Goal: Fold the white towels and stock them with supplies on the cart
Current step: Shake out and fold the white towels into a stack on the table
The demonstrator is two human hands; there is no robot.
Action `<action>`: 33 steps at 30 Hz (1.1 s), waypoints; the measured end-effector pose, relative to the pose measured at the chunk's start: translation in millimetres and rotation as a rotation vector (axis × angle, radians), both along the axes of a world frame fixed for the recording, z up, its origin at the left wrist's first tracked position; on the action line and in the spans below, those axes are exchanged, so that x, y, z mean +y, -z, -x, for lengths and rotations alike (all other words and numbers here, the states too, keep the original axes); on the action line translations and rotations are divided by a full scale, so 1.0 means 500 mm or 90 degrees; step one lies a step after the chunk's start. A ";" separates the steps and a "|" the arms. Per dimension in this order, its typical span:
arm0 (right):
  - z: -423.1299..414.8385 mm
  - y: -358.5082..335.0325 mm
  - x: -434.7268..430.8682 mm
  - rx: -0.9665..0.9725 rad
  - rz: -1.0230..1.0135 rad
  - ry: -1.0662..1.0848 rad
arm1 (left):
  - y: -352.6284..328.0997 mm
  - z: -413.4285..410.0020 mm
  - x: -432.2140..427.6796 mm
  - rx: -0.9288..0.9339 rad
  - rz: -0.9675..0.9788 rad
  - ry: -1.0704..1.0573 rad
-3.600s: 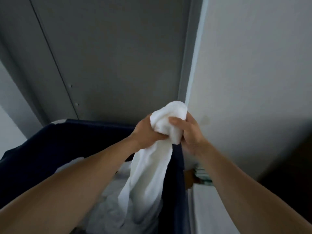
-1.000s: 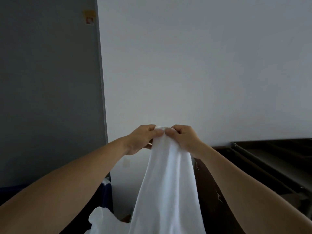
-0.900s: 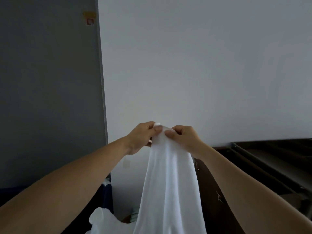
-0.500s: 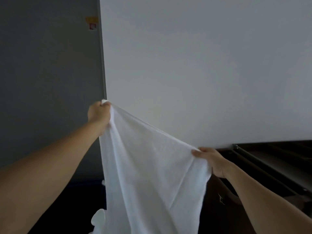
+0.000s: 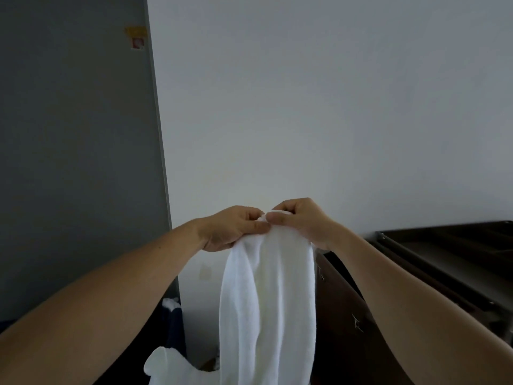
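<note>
A white towel [image 5: 268, 301] hangs down in front of me, doubled over lengthwise, its lower end running out of the bottom of the view. My left hand [image 5: 233, 227] and my right hand [image 5: 301, 220] meet at its top edge, each pinching a corner, knuckles almost touching. The dark brown cart [image 5: 433, 276] stands to the right, its top tray just beyond my right forearm.
A white wall [image 5: 319, 107] fills the view ahead, with a grey door [image 5: 75, 151] to its left. A dark blue laundry bin [image 5: 173, 320] with white linen showing sits low at the left. A white cloth bulge [image 5: 163, 365] sticks up near the bottom.
Half a second ago my hands held the towel spread wide apart. They have come back together at the centre, so the towel hangs doubled.
</note>
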State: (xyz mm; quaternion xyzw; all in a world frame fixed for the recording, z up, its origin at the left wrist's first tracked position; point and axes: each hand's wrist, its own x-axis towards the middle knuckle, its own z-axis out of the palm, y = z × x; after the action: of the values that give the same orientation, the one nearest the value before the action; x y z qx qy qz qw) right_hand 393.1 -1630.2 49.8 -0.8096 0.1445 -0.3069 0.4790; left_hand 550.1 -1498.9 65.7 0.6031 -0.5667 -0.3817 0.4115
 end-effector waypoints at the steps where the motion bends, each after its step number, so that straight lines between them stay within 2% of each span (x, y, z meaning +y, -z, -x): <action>1: 0.006 0.008 -0.003 -0.005 -0.018 -0.005 | -0.006 0.006 -0.003 -0.043 0.032 -0.029; 5: 0.033 0.088 -0.031 0.011 -0.119 0.049 | -0.073 -0.006 -0.017 -0.182 0.240 -0.195; 8: 0.055 0.125 -0.040 0.005 -0.204 0.087 | -0.141 -0.057 -0.017 -0.227 0.400 -0.411; 10: 0.067 0.091 -0.047 -0.043 -0.231 0.104 | -0.154 -0.094 -0.017 -0.282 0.405 -0.506; 13: 0.086 -0.027 -0.049 -0.114 -0.186 0.083 | -0.128 -0.136 -0.021 -0.326 0.342 -0.576; 16: 0.101 -0.166 -0.040 -0.249 -0.125 0.100 | -0.094 -0.144 -0.032 -0.314 0.277 -0.564; 18: 0.099 -0.229 -0.023 -0.345 -0.056 0.148 | -0.092 -0.133 -0.047 -0.276 0.290 -0.574; 20: 0.083 -0.236 -0.016 -0.344 0.039 0.214 | -0.101 -0.130 -0.057 -0.207 0.313 -0.619; 21: 0.073 -0.216 -0.018 -0.286 0.082 0.235 | -0.101 -0.133 -0.056 -0.192 0.300 -0.629; 23: 0.053 -0.141 -0.029 -0.061 0.139 0.217 | -0.086 -0.142 -0.053 -0.235 0.215 -0.552; 25: 0.039 -0.067 -0.045 0.112 0.187 0.189 | -0.058 -0.124 -0.040 -0.235 0.117 -0.386; 27: 0.019 -0.027 -0.049 0.118 0.184 0.167 | -0.035 -0.093 -0.034 -0.165 0.040 -0.209; 30: -0.018 -0.019 -0.024 0.039 0.149 0.139 | -0.016 -0.036 -0.034 -0.013 -0.076 0.021; 32: -0.033 -0.027 -0.011 -0.020 0.100 0.095 | -0.008 -0.008 -0.042 0.057 -0.090 0.106; 33: -0.032 -0.031 -0.008 -0.028 0.084 0.067 | -0.007 0.000 -0.044 0.071 -0.077 0.107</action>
State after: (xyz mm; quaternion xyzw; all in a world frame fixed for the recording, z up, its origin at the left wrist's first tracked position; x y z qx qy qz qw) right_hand 409.1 -1634.3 65.2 -0.8237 0.1560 -0.3583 0.4108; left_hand 550.2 -1521.1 69.4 0.5547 -0.5674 -0.4818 0.3717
